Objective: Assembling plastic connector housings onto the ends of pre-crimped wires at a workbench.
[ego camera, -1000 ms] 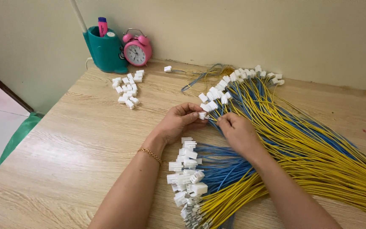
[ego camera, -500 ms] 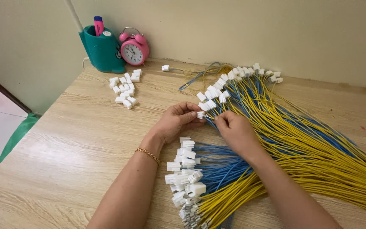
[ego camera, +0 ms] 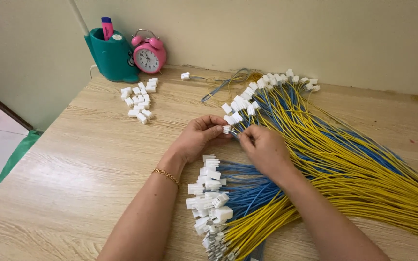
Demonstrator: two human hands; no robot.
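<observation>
**Head view: a white connector being fitted to a wire end**

At far left a teal holder (ego camera: 114, 58) held a pink marker (ego camera: 106, 26). Loose white housings (ego camera: 139, 99) lay on the bench (ego camera: 73, 164). The left hand (ego camera: 199, 137) pinched one white connector (ego camera: 226, 129); the right hand (ego camera: 264, 147) pinched a wire end (ego camera: 238, 136) against it. Seating it probably called for straight alignment.

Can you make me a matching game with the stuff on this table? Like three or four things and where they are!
Things:
1. pink alarm clock
2. loose white connectors
3. gold bracelet
4. yellow and blue wires

Places:
A. on the left wrist
B. spread across the table's right side
C. by the wall, beside the teal pen holder
D. small pile in front of the pen holder

Pairs: 1-C, 2-D, 3-A, 4-B
</observation>
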